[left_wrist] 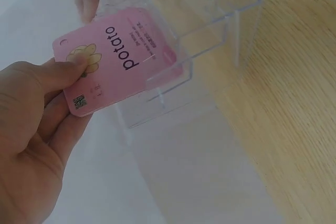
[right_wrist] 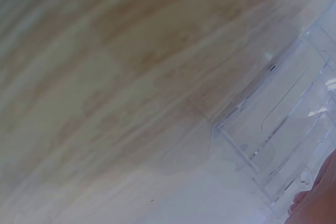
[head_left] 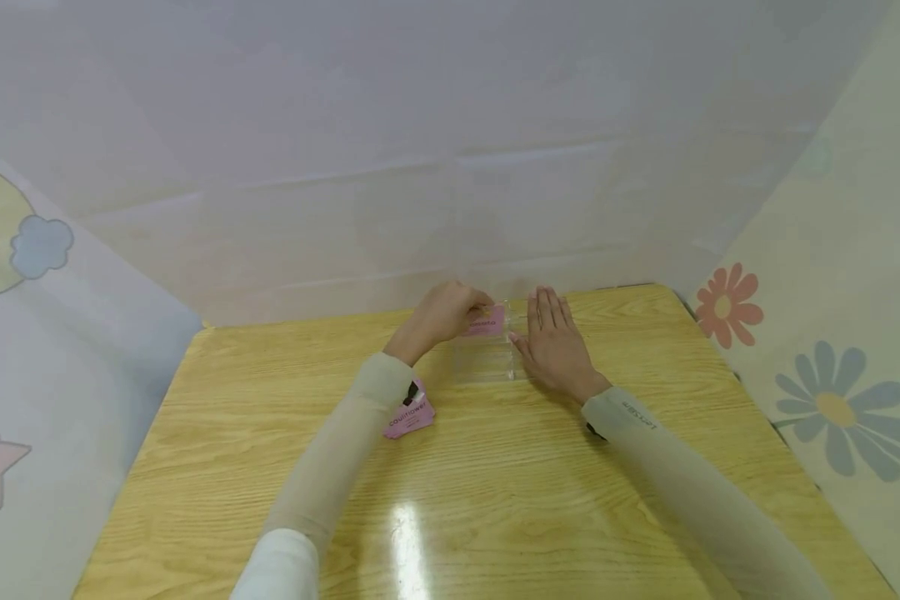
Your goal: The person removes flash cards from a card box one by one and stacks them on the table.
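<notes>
My left hand [head_left: 444,310] pinches a pink card printed "potato" [left_wrist: 118,59] between thumb and fingers. The card's far edge sits in the rear slot of a clear tiered plastic holder [head_left: 486,368], as the left wrist view shows. Flat and with straight fingers, my right hand [head_left: 557,346] lies along the holder's right side; contact looks likely at the thumb. In the right wrist view the see-through holder [right_wrist: 262,145] is at the right, with part of a hand at the lower corner. The holder's front tiers show no cards.
A pink "cauliflower" card [head_left: 411,419], perhaps a small stack, lies on the wooden table [head_left: 480,500] under my left forearm. A pale cloth wall [head_left: 330,242] rises right behind the table's back edge. Printed side sheets stand left and right.
</notes>
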Demonstrator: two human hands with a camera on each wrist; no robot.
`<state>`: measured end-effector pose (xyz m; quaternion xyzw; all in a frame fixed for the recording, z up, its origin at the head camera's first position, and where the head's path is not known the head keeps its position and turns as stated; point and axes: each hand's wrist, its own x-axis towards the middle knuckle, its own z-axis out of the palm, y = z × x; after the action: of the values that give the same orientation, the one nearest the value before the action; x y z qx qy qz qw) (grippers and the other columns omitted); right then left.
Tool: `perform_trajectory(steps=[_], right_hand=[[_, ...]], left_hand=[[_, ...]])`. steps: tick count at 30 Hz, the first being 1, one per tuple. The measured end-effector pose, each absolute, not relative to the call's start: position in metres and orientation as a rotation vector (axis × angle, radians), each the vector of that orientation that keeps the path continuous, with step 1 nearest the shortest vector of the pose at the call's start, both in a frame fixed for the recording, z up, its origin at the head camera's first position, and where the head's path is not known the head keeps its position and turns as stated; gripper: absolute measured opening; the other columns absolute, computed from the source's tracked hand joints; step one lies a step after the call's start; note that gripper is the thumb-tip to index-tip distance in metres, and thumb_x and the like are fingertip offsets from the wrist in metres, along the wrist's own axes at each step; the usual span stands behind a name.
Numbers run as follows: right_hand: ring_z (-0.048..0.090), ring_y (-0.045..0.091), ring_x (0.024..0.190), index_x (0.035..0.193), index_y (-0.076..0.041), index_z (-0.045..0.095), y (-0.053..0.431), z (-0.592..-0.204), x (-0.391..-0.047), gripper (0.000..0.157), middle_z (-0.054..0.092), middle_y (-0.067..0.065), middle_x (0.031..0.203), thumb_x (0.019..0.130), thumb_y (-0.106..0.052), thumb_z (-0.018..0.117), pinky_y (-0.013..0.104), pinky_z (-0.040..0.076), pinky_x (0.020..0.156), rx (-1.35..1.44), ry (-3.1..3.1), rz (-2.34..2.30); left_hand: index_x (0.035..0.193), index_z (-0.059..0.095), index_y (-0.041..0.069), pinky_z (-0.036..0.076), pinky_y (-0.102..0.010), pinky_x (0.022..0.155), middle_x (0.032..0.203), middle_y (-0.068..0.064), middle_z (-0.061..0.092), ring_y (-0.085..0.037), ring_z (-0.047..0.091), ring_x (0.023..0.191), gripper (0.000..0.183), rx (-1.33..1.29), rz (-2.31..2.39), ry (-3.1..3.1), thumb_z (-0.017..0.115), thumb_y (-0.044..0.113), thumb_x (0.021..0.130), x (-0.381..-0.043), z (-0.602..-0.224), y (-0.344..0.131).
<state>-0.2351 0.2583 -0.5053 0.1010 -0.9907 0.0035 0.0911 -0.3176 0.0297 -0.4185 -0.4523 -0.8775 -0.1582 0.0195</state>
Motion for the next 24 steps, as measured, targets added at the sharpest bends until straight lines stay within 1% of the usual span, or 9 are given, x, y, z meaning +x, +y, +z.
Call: perform_trajectory(steps=[5,11,18,24], right_hand=[[0.004,0.046,0.164,0.164,0.011,0.007,0.257,-0.504,-0.235,0.083,0.009,0.033,0.173,0.113,-0.048,0.035,0.060,0.009,0.135,0.296,-2.954,0.010],[0.007,0.047,0.164,0.164,0.012,0.008,0.256,-0.503,-0.234,0.081,0.012,0.034,0.172,0.114,-0.047,0.035,0.060,0.010,0.135,0.299,-2.948,0.003],[0.004,0.046,0.164,0.164,0.011,0.009,0.256,-0.505,-0.233,0.082,0.011,0.033,0.173,0.113,-0.049,0.034,0.059,0.009,0.135,0.294,-2.959,-0.003],[0.004,0.046,0.164,0.164,0.012,0.010,0.256,-0.506,-0.235,0.082,0.011,0.034,0.173,0.113,-0.049,0.034,0.059,0.009,0.135,0.297,-2.945,0.004]], left_hand=[[0.124,0.078,0.008,0.062,-0.034,0.099,0.125,-0.009,0.078,-0.023,0.077,0.113,0.024,-1.433,-0.508,-2.777,0.067,0.013,0.103,-0.318,-0.410,0.029],[0.127,0.077,0.007,0.061,-0.034,0.102,0.129,-0.009,0.076,-0.024,0.075,0.118,0.026,-1.461,-0.525,-2.791,0.063,0.013,0.106,-0.318,-0.406,0.027],[0.132,0.073,0.007,0.060,-0.033,0.104,0.132,-0.009,0.075,-0.024,0.074,0.120,0.029,-1.453,-0.524,-2.775,0.060,0.011,0.107,-0.317,-0.405,0.024],[0.134,0.072,0.008,0.060,-0.036,0.103,0.132,-0.011,0.075,-0.025,0.074,0.118,0.031,-1.421,-0.609,-2.789,0.057,0.008,0.108,-0.314,-0.396,0.020]])
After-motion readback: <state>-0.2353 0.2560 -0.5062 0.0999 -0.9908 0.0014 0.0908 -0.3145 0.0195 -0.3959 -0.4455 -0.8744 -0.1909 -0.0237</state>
